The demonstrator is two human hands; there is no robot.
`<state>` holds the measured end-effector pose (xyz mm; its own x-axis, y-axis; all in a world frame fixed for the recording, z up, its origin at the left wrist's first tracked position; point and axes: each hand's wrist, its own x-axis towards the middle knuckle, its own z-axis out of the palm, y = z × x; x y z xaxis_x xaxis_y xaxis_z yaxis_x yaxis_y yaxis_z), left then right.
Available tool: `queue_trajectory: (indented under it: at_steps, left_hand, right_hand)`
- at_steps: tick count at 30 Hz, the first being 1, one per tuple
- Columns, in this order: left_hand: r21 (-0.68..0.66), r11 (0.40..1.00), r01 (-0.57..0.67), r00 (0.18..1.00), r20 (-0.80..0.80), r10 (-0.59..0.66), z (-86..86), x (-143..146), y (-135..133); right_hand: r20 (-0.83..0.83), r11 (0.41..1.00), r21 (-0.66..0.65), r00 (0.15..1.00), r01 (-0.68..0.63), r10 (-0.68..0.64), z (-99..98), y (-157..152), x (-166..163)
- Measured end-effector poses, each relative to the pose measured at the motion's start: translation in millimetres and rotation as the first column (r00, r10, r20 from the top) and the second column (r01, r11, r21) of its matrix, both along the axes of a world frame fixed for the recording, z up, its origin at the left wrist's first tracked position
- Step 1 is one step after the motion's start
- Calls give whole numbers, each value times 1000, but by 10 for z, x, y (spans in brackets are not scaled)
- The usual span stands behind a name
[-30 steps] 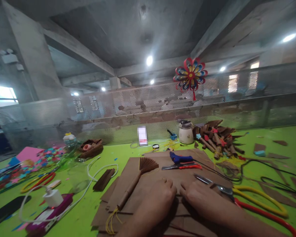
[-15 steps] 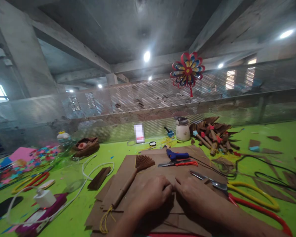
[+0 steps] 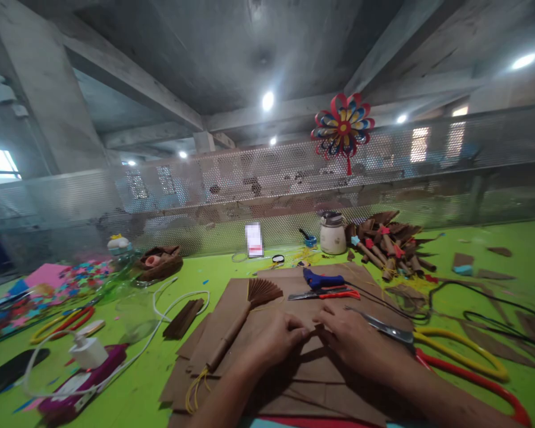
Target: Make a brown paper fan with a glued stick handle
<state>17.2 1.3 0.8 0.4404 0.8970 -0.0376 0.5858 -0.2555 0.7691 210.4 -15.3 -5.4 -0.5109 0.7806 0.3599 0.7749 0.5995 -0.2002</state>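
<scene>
My left hand (image 3: 283, 336) and my right hand (image 3: 345, 333) meet over a stack of brown kraft paper (image 3: 249, 389), fingers bent and pinched. Between their fingertips a small edge of brown paper (image 3: 318, 327) shows; the fingers hide most of it. Left of my hands lies a brown paper piece with a pleated fan end (image 3: 264, 292), a rolled handle (image 3: 229, 337) and yellow strings (image 3: 196, 389). Beyond my fingers are a blue glue gun (image 3: 323, 279) and small red-handled scissors (image 3: 325, 294). Large scissors (image 3: 461, 355) with yellow and red handles lie by my right forearm.
Finished brown paper pieces (image 3: 386, 246) are heaped at the back right, beside a lidded jar (image 3: 332, 233). A white cable (image 3: 149, 351) and purple power strip (image 3: 82, 386) lie left. Black cord (image 3: 432, 297) and paper scraps lie right. A perforated metal screen (image 3: 232, 190) stands behind.
Both hands have shifted slightly away from me, and the right fingers have lifted, so the paper edge between them shows. The view has moved slightly.
</scene>
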Motion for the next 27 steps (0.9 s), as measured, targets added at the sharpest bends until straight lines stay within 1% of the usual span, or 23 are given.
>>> queue_trajectory:
  at_steps: [5,9,12,16,17,21,24,27]
  left_hand:
    - [-32,998,-62,996,61,64,-12,29,-8]
    - [-54,996,-64,994,84,68,21,62,-31]
    - [9,1000,-29,992,124,28,83,107,-81]
    - [129,992,-10,993,116,-5,176,164,-159]
    - [148,989,-13,994,106,-3,196,171,-173]
    - [173,984,-37,999,46,30,236,154,-189]
    - [165,985,-48,998,-25,53,206,107,-159]
    - [147,988,-49,995,-81,62,147,70,-121]
  right_hand:
    - [-205,990,-106,976,-90,67,-3,68,52]
    - [-316,977,-193,949,-89,24,83,79,77]
    - [-359,959,-248,932,-137,40,136,89,79]
    - [-437,885,-405,899,-231,34,103,134,85]
    - [-454,882,-410,891,-233,24,95,144,89]
    - [-449,928,-335,894,-163,-5,122,160,114]
    - [-430,940,-319,902,-122,-28,126,183,142]
    - [-425,936,-329,905,-122,-32,65,236,173]
